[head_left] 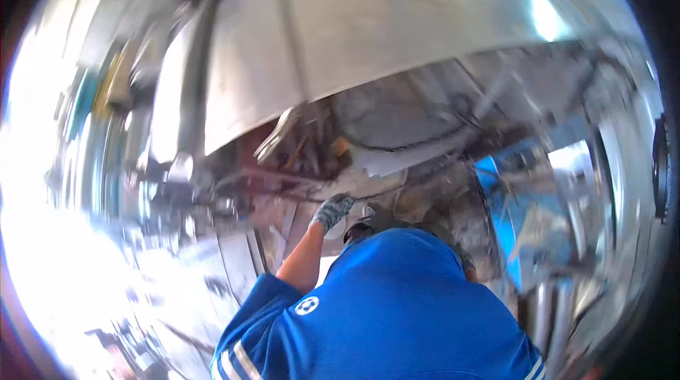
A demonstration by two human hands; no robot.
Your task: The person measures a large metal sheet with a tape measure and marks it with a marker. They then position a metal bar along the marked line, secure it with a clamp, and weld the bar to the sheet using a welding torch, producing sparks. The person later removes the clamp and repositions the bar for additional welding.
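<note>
Nearest, a co-worker's blue shirt (397,309) fills the lower view; their gloved hand (333,210) touches the grimy machine underside (397,132). Above, a curved metal panel (368,26). Own hands out of sight. Room blurred, bright at left.

Only a co-worker (397,302) in frame, seen from behind; own arms and hands out of view. Bright blue short-sleeved shirt (425,323), loose across the back. Small round white emblem (307,305) on the left sleeve, near the shoulder. White stripes (237,362) along that sleeve's hem, more at the opposite lower edge. Grey speckled knit glove (331,210) on the raised hand. Dark headwear (375,223), possibly a cap, too blurred to tell.
</note>
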